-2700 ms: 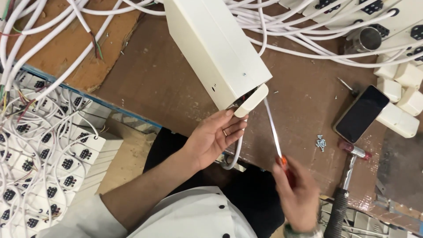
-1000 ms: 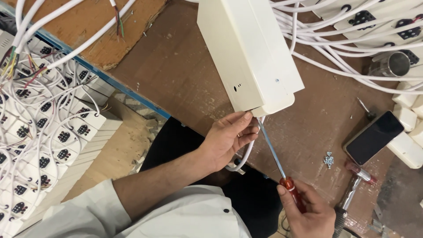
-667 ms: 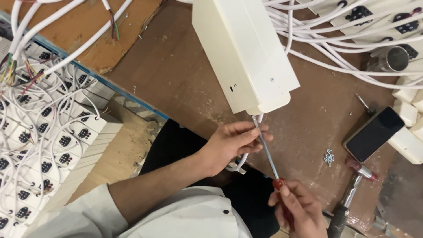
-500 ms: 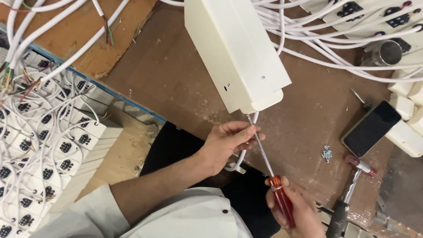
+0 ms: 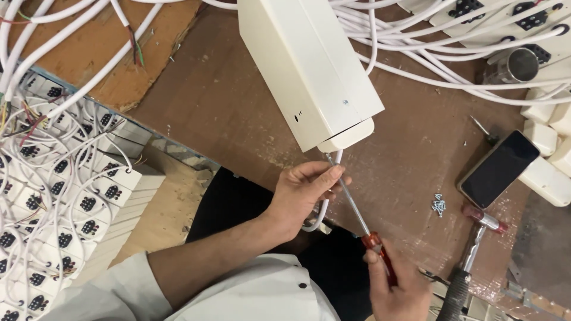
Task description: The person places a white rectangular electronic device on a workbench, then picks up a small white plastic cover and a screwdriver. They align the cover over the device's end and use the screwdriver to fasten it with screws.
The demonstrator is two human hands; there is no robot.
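A long cream plastic box [image 5: 303, 65] lies on the brown worktable [image 5: 226, 113], its near end cap facing me. My left hand [image 5: 303, 193] pinches the white cable [image 5: 324, 205] and the shaft of a screwdriver [image 5: 354, 205] just below that end. My right hand [image 5: 398, 288] grips the screwdriver's red handle near the bottom edge. The tip points up at the underside of the box's end.
White cables and extension boards [image 5: 493, 35] crowd the far right. A metal cup [image 5: 516, 64] stands there. A black phone [image 5: 499, 168], loose screws [image 5: 439, 204] and a hammer [image 5: 473, 255] lie at right. Stacked socket boards [image 5: 59, 196] with wires fill the left.
The cream end piece once in my left hand now sits on the box. My left hand shifted to the screwdriver shaft, and the screwdriver tip rose to the box's end.
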